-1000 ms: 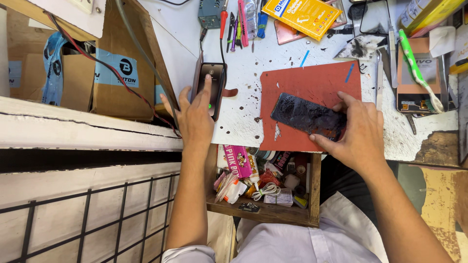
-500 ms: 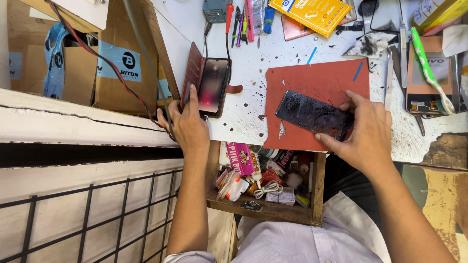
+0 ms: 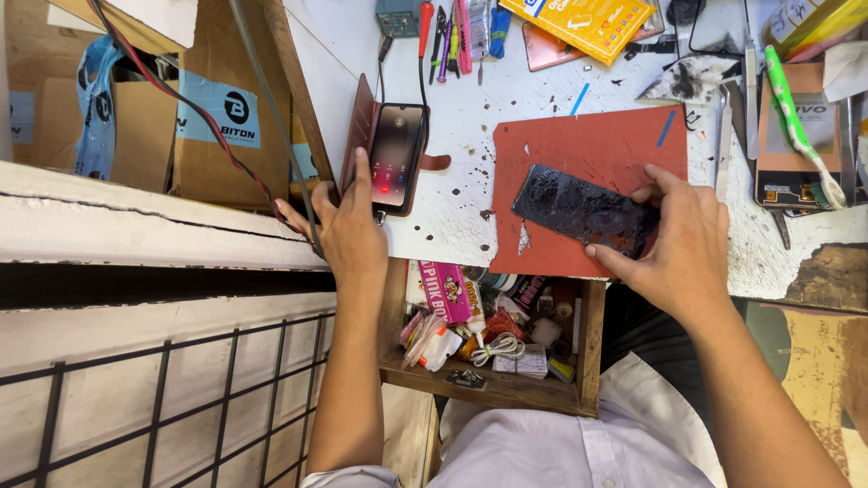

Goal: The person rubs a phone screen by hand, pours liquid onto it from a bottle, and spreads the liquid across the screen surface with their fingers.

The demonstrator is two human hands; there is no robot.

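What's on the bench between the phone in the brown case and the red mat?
In the head view, only a bare strip of white benchtop, speckled with dark stains, separates the phone in the brown case from the red mat.

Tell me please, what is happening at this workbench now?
A person works at a cluttered bench. The left hand touches a lit phone in a brown flip case. The right hand presses a dark, scuffed phone panel onto a red mat. Below the bench, a wooden drawer full of small items stands open.
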